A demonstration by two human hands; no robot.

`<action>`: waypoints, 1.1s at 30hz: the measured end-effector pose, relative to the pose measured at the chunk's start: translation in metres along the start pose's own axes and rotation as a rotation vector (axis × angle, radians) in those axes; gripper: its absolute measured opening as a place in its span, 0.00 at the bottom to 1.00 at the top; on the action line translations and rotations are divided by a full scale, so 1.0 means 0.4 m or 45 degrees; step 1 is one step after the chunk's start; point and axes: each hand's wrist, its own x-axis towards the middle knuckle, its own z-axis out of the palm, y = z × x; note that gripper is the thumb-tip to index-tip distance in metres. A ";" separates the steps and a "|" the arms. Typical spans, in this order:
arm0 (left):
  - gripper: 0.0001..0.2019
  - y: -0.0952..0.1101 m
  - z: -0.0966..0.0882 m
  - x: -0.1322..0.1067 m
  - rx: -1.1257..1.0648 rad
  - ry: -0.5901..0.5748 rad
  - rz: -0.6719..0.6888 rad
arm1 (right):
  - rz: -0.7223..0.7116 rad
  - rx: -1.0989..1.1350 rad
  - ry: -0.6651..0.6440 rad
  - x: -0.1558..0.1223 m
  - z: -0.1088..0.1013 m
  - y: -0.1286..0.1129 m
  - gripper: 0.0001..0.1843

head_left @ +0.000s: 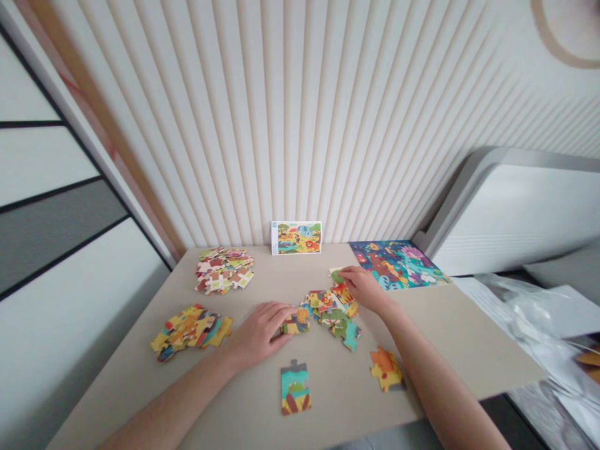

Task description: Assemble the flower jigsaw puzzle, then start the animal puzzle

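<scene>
My left hand (262, 334) rests low over the table, its thumb and fingers closed at the left edge of a yellow and brown puzzle piece (301, 320). Beyond the central pile, my right hand (363, 286) pinches a green and white puzzle piece (334, 273). Between the two hands lies a loose pile of puzzle pieces (335, 315) in green, teal, orange and red, some overlapping. Nearer to me is a single teal puzzle piece (295, 389) with a green animal on it. An orange and yellow puzzle piece (387, 370) lies beside my right forearm.
Two more piles of puzzle pieces, one reddish (224, 270) and one yellow (187, 330), sit on the left. A picture card (297, 238) leans against the ribbed wall (290, 125). At the back right lies a dark blue assembled puzzle (400, 264). Plastic wrapping (525, 312) is beyond the table's right edge.
</scene>
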 end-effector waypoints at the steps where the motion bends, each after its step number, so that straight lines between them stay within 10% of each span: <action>1: 0.22 0.001 -0.002 0.000 -0.001 0.000 0.000 | -0.008 -0.016 -0.011 0.012 0.015 0.006 0.21; 17: 0.22 0.002 -0.004 -0.002 -0.032 -0.081 -0.065 | 0.096 -0.038 0.036 -0.022 0.037 0.091 0.21; 33: 0.22 0.002 -0.002 -0.003 -0.037 -0.068 -0.074 | 0.179 -0.010 -0.163 -0.073 -0.014 0.023 0.28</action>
